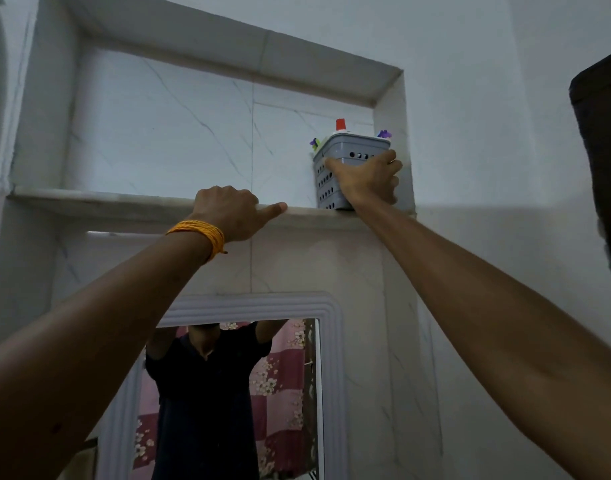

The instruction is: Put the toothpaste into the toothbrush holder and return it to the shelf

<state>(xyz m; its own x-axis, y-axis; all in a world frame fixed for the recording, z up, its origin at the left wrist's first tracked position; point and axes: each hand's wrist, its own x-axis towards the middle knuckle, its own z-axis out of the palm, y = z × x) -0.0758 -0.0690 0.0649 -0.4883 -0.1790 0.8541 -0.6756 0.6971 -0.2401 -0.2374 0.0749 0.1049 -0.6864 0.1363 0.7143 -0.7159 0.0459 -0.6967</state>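
Observation:
A grey perforated toothbrush holder [326, 181] stands on the marble shelf [124, 199] at the right end of the wall niche. The red cap of the toothpaste [340, 124] sticks up out of it, with purple toothbrush heads [384, 134] at its corners. My right hand [368, 178] is wrapped around the holder's front. My left hand [233, 216], with an orange thread band on the wrist, grips the shelf's front edge, thumb pointing right.
The niche's right wall [394, 133] is close against the holder. A mirror in a white frame [331, 341] hangs below the shelf and reflects a person in a dark shirt. A dark object [601, 150] juts in at the right edge.

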